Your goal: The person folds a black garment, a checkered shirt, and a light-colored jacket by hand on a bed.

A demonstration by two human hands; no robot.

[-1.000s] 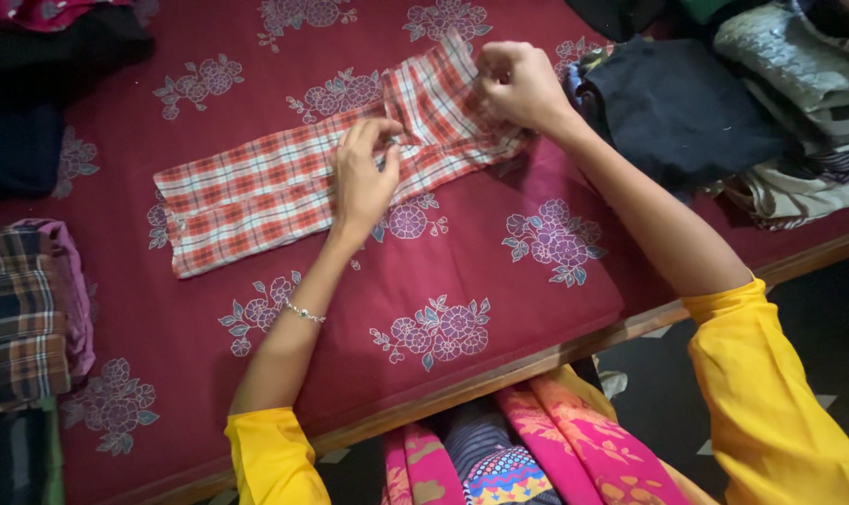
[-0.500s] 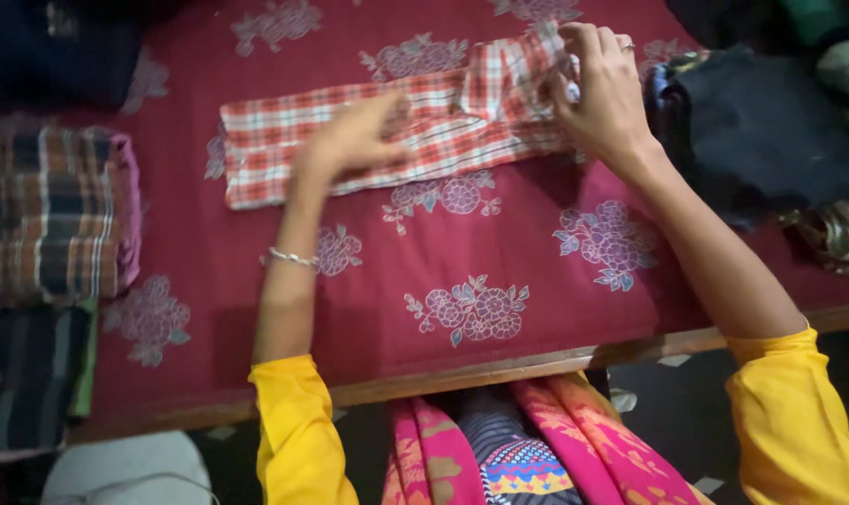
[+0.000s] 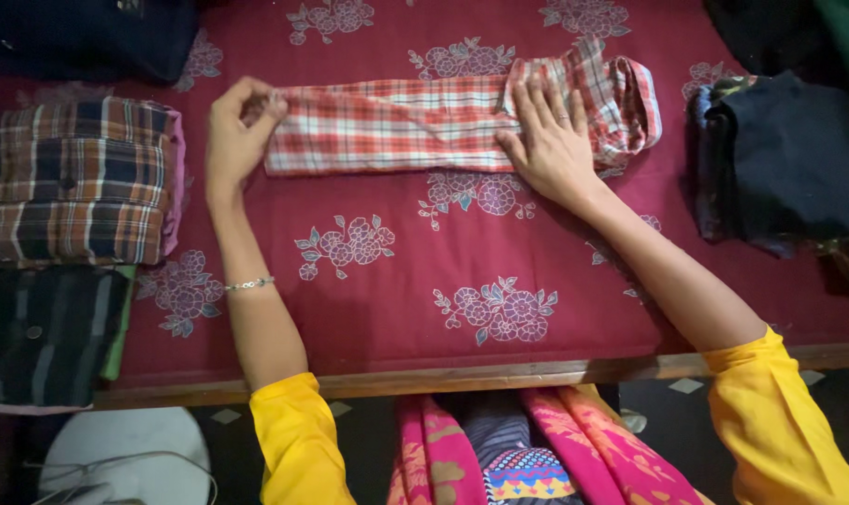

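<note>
A red and white checked shirt (image 3: 396, 123), folded into a long narrow strip, lies across the far part of the maroon flowered bedsheet (image 3: 396, 290). My left hand (image 3: 235, 138) pinches the strip's left end between its fingers. My right hand (image 3: 551, 145) lies flat, fingers spread, on the strip just left of its folded-over right end (image 3: 627, 103). A thin bracelet sits on my left wrist. Both sleeves are yellow.
A stack of folded checked clothes (image 3: 69, 182) sits at the left, with darker folded pieces (image 3: 41, 341) below it and a dark garment (image 3: 78, 37) at the far left corner. A pile of dark clothes (image 3: 784, 159) lies at the right. The wooden bed edge (image 3: 499, 376) runs along the near side.
My left hand has slid from the middle of the shirt to its left end and taken hold of it. My right hand has let go of the right end and now presses flat.
</note>
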